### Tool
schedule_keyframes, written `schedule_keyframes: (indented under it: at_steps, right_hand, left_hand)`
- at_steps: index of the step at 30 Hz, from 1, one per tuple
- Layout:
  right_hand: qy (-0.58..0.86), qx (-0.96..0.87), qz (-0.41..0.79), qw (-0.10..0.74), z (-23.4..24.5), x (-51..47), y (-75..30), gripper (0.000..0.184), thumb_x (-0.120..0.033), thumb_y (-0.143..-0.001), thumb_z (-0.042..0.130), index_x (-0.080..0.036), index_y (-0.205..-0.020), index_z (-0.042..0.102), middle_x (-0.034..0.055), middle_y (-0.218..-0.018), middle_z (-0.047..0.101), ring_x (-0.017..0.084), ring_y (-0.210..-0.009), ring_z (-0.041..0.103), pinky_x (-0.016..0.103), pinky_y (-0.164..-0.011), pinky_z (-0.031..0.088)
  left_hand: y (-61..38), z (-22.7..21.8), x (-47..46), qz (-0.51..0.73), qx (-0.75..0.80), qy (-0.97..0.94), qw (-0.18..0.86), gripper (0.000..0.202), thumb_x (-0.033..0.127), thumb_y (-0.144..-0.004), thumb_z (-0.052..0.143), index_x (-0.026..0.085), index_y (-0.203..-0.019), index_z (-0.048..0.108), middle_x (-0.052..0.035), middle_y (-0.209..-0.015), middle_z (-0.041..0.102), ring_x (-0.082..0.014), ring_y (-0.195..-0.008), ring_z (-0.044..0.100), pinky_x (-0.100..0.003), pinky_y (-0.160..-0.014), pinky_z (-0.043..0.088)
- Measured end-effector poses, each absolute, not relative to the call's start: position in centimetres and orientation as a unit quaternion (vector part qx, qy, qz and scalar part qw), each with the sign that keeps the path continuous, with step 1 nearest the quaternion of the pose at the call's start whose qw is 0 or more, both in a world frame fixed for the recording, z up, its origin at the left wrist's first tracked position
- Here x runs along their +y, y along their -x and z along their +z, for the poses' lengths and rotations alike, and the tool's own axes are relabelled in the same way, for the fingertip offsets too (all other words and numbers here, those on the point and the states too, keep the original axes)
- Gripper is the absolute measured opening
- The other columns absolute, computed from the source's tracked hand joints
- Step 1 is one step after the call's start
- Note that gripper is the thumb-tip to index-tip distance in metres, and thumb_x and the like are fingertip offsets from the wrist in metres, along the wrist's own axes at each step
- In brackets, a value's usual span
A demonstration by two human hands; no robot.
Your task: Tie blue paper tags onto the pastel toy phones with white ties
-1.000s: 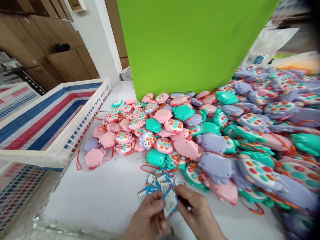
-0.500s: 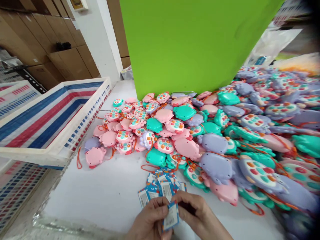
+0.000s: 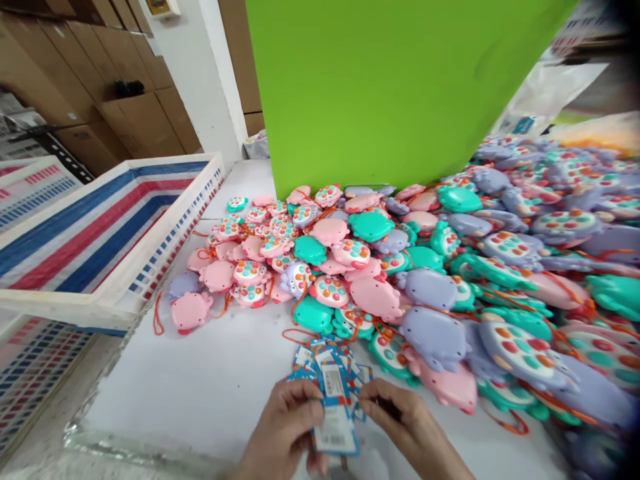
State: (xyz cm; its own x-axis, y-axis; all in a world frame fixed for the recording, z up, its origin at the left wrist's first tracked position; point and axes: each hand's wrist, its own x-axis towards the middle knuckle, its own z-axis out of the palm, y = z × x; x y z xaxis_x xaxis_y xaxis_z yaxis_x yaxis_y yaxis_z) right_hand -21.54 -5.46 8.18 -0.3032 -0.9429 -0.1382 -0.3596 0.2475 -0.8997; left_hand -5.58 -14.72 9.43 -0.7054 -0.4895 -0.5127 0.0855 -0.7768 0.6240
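Observation:
In the head view, my left hand (image 3: 293, 420) pinches a blue-edged printed card (image 3: 336, 430) by its left side. The card's white, printed face is turned up. My right hand (image 3: 397, 417) is closed at the fingertips just off the card's upper right corner; what is between them, if anything, is too small to make out. Just beyond both hands lies a loose pile of similar blue and white cards (image 3: 325, 357). Behind this pile are heaped pink, green and purple animal-shaped toys, among them a pink toy (image 3: 375, 297) and a purple toy (image 3: 434, 333), with orange cords.
A green panel (image 3: 390, 93) stands upright behind the toys. To the left is a white plastic crate (image 3: 107, 303) lined with striped sheet, with another crate (image 3: 37, 373) below. Cardboard boxes (image 3: 145, 123) are stacked at the back. The white tabletop (image 3: 200, 387) extends left of my hands.
My hands have moved apart, the left one shifting left. The card between them has turned flatter and shows more of its printed face. The toys and crates stay put.

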Motion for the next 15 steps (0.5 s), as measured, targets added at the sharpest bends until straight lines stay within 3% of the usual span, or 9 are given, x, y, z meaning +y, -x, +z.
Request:
schedule_keyframes:
  at_steps: [6,11,15]
  right_hand:
    - [0.477,0.72,-0.428,0.266,10.8,-5.7,20.3,0.021,-0.033,-0.082,0.048,-0.02,-0.066,0.055,0.0001,-0.061,0.055,0.013,-0.052,0.05,0.022,-0.048,0.041]
    - [0.522,0.705,-0.424,0.227,11.8,-7.2,18.6,0.015,-0.022,-0.08,0.048,-0.02,-0.067,0.054,0.0093,-0.101,0.056,0.019,-0.089,0.058,0.028,-0.074,0.047]
    - [0.515,0.706,-0.421,0.242,11.3,-7.5,18.4,0.015,-0.019,-0.079,0.048,-0.019,-0.065,0.051,0.0088,-0.095,0.057,0.021,-0.092,0.057,0.029,-0.074,0.046]
  left_hand:
    - [6.0,10.3,-15.2,-0.72,-0.506,-0.44,0.181,0.03,0.04,-0.066,0.064,0.012,-0.073,0.057,0.0022,-0.046,0.054,-0.0089,-0.039,0.049,-0.016,-0.036,0.036]
    - [5.9,10.2,-14.6,-0.675,-0.583,-0.414,0.18,0.029,0.042,-0.074,0.055,0.013,-0.074,0.057,0.002,-0.052,0.052,-0.0088,-0.046,0.049,-0.016,-0.042,0.037]
    - [5.6,10.3,-14.5,-0.643,-0.628,-0.4,0.179,0.025,0.039,-0.077,0.052,0.014,-0.075,0.057,0.0021,-0.054,0.05,-0.0093,-0.049,0.048,-0.017,-0.047,0.038]
